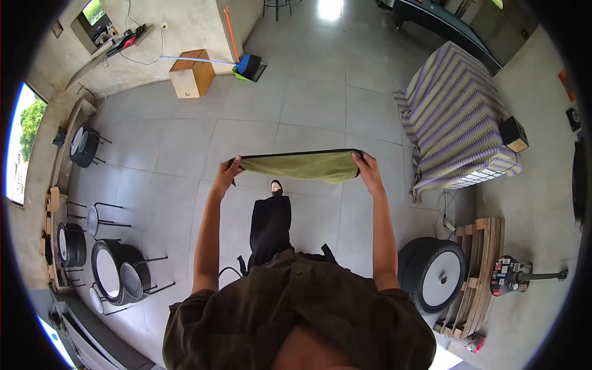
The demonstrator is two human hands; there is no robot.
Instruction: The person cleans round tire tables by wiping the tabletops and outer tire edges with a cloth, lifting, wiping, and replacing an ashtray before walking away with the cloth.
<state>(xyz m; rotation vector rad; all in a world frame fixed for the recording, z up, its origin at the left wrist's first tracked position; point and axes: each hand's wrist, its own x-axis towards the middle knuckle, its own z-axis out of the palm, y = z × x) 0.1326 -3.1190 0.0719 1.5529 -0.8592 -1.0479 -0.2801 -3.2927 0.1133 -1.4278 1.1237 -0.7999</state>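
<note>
A green cloth (302,166) with a dark edge is stretched between my two hands, out in front of my body above the floor. My left hand (231,169) pinches its left corner, fingers closed. At the opposite end, my right hand (366,168) grips the right corner. The dark edge runs along the top from hand to hand, and the green fabric hangs slightly below it. One of my shoes (277,187) shows on the tiles beneath the cloth.
A striped cloth drapes a large block (456,117) at right. Tyre seats (117,271) and stools line the left; another tyre (433,275), a wooden pallet (478,277) and a guitar (512,275) stand at right. Ahead are a wooden box (191,75), dustpan (251,68) and pool table (444,24).
</note>
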